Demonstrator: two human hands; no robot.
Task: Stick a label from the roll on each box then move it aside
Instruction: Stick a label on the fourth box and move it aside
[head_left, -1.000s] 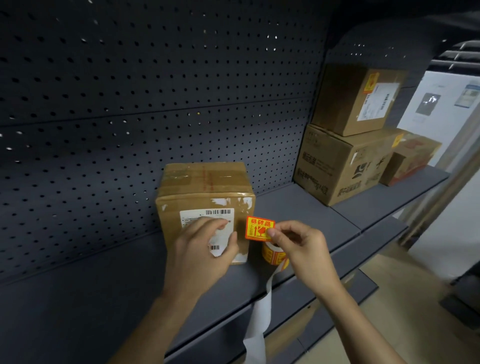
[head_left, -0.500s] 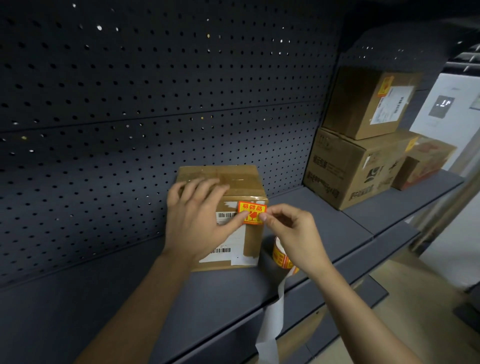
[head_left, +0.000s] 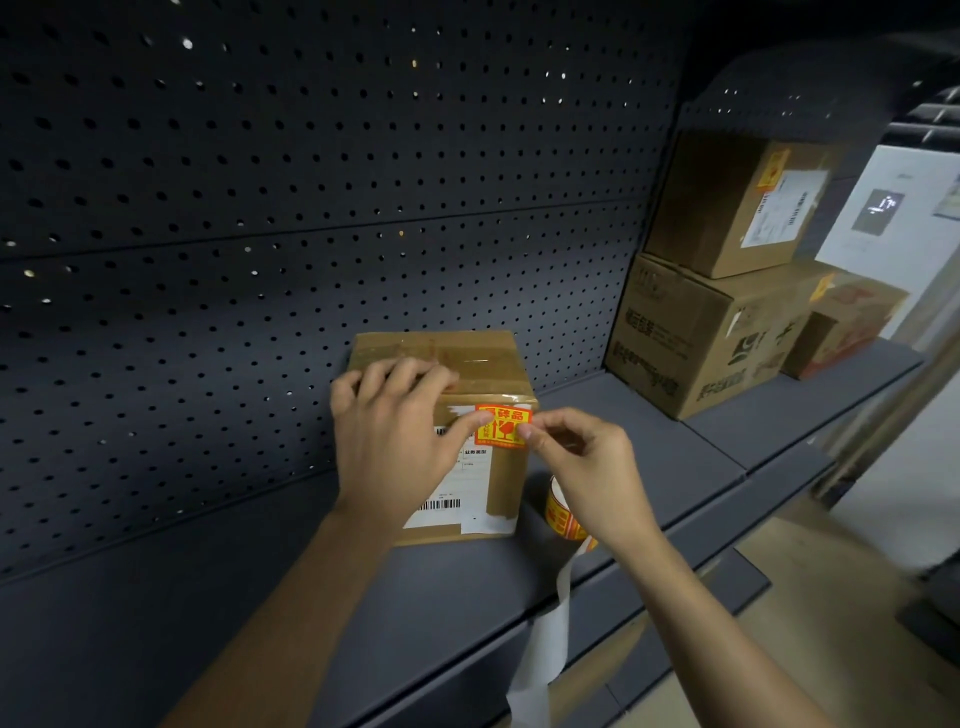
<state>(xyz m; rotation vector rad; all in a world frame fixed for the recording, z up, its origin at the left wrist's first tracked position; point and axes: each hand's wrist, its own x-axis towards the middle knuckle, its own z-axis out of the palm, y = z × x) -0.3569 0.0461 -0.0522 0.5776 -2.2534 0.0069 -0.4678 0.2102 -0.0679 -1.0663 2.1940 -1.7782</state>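
A brown cardboard box (head_left: 470, 358) with a white shipping slip stands on the dark shelf (head_left: 639, 436) against the pegboard. An orange-red label (head_left: 506, 427) lies on the top right of its front face. My left hand (head_left: 397, 441) rests flat on the box front, fingers reaching over the top edge, thumb pressing the label's left edge. My right hand (head_left: 589, 467) pinches the label's right edge between thumb and forefinger. The label roll (head_left: 561, 512) stands on the shelf just right of the box, partly hidden by my right hand. Its white backing strip (head_left: 543, 644) hangs over the shelf front.
Three labelled cardboard boxes (head_left: 701, 338) are stacked at the right end of the shelf. A dark pegboard wall (head_left: 311, 208) backs the shelf. A lower shelf edge (head_left: 717, 587) juts out below. Floor shows at the lower right.
The label went from held in the air beside the box to lying on the box's upper front face. My left hand slid up from the shipping slip to the top edge.
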